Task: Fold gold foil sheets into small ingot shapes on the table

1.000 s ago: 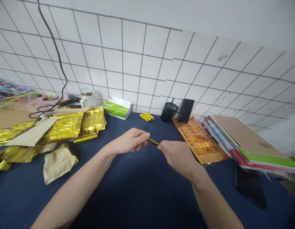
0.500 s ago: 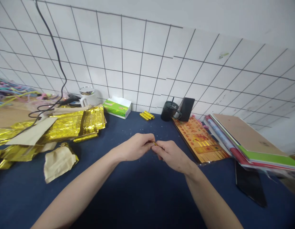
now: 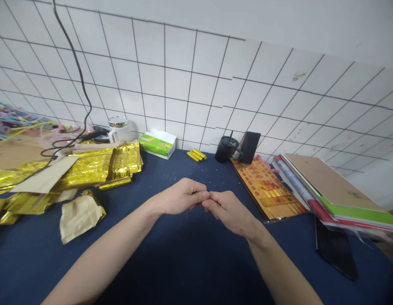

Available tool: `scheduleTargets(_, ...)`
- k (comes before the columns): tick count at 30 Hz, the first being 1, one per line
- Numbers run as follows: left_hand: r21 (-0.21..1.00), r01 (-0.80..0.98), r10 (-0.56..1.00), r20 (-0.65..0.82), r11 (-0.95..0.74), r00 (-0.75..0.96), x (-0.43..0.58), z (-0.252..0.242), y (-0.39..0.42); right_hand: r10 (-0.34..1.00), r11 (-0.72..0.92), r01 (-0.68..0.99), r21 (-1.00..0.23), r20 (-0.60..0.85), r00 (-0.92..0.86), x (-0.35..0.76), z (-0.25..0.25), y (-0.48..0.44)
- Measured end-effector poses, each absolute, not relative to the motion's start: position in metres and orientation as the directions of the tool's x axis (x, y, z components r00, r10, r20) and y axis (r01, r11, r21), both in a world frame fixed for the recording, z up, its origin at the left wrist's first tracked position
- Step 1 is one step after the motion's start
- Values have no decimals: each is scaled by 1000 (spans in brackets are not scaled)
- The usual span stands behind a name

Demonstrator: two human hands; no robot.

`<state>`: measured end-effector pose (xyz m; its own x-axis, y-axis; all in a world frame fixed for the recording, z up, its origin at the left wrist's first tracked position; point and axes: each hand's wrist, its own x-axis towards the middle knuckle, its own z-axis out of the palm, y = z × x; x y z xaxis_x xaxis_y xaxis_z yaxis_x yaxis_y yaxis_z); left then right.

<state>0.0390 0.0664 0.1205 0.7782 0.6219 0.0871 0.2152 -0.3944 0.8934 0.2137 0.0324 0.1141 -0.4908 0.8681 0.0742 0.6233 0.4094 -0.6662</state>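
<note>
My left hand and my right hand meet fingertip to fingertip above the dark blue table. Both are pinched closed on a small gold foil strip that is almost fully hidden between the fingers. Three finished gold foil rolls lie at the back of the table near the wall. A stack of gold foil sheets sits to the left, well apart from my hands.
A crumpled tan paper lies left. A tissue box, a white mug, a black cup and a phone line the tiled wall. Red-gold printed sheets, stacked coloured card and a dark tablet fill the right.
My hands have come together. The gold strip that stretched between them a second ago is now nearly all covered by my fingers.
</note>
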Motion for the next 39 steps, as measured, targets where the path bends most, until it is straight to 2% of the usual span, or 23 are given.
scheduleTargets(4,823,260,722,237,-505,650,27,123,77,906,328,653,-683,32,-422,221,117,32)
scheduleTargets(8,837,213,806,367,-504,465,-7,129,96,916,339,676,-654,67,-395,238,119,33)
scheduleTargets(10,839,220,840,403,-498,364,-18,131,102,933,304,653,-693,78,-351,243,120,33)
scheduleTargets(13,852,237,816,312,-467,487,-12,129,100,950,281,584,-761,136,-280,242,122,32)
scheduleTargets(16,851,271,737,182,-450,650,15,124,85,939,332,599,-728,192,-286,231,123,31)
scheduleTargets(19,826,308,696,134,-472,705,38,119,71,915,356,640,-681,116,-386,220,121,31)
scheduleTargets(24,808,325,715,161,-491,680,38,116,73,902,332,641,-692,35,-430,215,117,32)
scheduleTargets(30,822,330,782,204,-464,589,22,118,87,912,352,685,-639,69,-404,220,120,34)
scheduleTargets(33,877,274,795,177,-395,580,20,117,89,900,427,752,-501,159,-405,219,116,34)
scheduleTargets(37,950,237,803,25,-205,596,21,114,91,837,485,861,-155,369,-405,218,107,34)
scheduleTargets(39,965,233,799,-46,-119,599,21,113,92,795,482,876,-36,438,-419,217,105,33)
